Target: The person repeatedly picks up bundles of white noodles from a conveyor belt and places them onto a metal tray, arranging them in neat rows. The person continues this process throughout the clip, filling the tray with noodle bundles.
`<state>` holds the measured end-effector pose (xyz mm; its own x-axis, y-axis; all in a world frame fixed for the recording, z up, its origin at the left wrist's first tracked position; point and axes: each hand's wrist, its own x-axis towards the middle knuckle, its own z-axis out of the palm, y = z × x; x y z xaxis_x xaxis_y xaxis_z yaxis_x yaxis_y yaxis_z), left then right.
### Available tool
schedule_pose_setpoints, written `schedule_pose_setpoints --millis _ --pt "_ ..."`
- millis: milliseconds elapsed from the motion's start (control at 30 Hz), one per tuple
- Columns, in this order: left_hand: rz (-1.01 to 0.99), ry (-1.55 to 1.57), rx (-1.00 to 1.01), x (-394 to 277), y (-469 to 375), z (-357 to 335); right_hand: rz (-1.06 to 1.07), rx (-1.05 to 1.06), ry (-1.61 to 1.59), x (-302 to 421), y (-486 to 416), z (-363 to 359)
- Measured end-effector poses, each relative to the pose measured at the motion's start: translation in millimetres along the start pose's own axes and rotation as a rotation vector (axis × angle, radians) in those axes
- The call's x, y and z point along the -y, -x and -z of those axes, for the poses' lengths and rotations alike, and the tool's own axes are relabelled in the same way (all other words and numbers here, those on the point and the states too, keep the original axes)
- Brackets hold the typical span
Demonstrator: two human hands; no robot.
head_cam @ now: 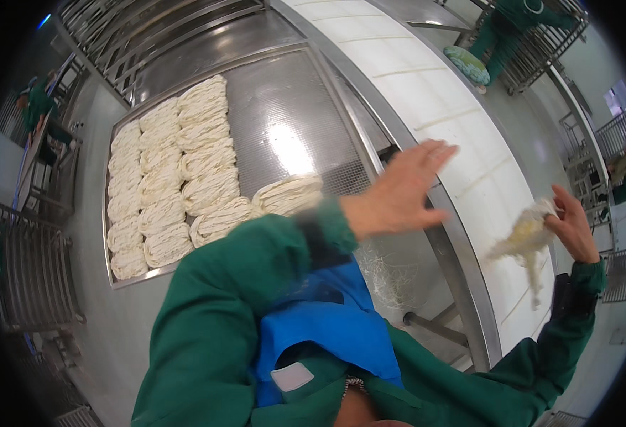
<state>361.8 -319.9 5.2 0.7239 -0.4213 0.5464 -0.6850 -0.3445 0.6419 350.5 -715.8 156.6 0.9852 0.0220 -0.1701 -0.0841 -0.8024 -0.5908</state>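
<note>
My left hand [398,195], blurred, is over the metal edge between a large metal tray [270,101] and a white conveyor belt [436,96]. Its fingers are spread and hold nothing. At the right, my right hand [572,224] grips a loose clump of noodles [526,232] above the belt, with strands hanging down. Oval noodle bundles [161,181] lie in rows on the tray's left side. One more bundle [286,195] rests near its front edge, partly hidden by my left sleeve.
Scattered noodle strands [393,277] lie below the conveyor's metal frame [465,261]. A metal rack [153,37] stands behind the tray, another rack [30,267] at the left. A person in green [510,32] is by a rack beyond the belt; other people are farther off.
</note>
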Motion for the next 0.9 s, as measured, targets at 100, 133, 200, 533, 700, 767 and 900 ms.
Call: schedule_pose_setpoints --millis 100,133,200,533,700,767,900 --pt "-0.004 0.051 -0.086 -28 -1 -8 0.131 0.081 -0.293 108 -5 -66" --pt "-0.059 -0.035 -0.256 -28 -1 -3 0.237 0.179 -0.347 135 -7 -80" --pt "0.014 -0.089 -0.328 -11 4 21 0.321 0.225 -0.51 176 -21 -109" --pt "0.376 -0.501 -0.083 125 107 166 0.293 0.412 -0.848 208 -182 -219" --pt "0.526 -0.603 0.032 165 155 162 0.181 0.326 -0.702 213 -207 -303" --pt "0.545 -0.556 0.018 170 171 159 0.238 0.438 -0.585 225 -205 -320" --pt "0.558 -0.536 0.03 168 189 168 0.501 0.551 -0.331 264 -186 -366"
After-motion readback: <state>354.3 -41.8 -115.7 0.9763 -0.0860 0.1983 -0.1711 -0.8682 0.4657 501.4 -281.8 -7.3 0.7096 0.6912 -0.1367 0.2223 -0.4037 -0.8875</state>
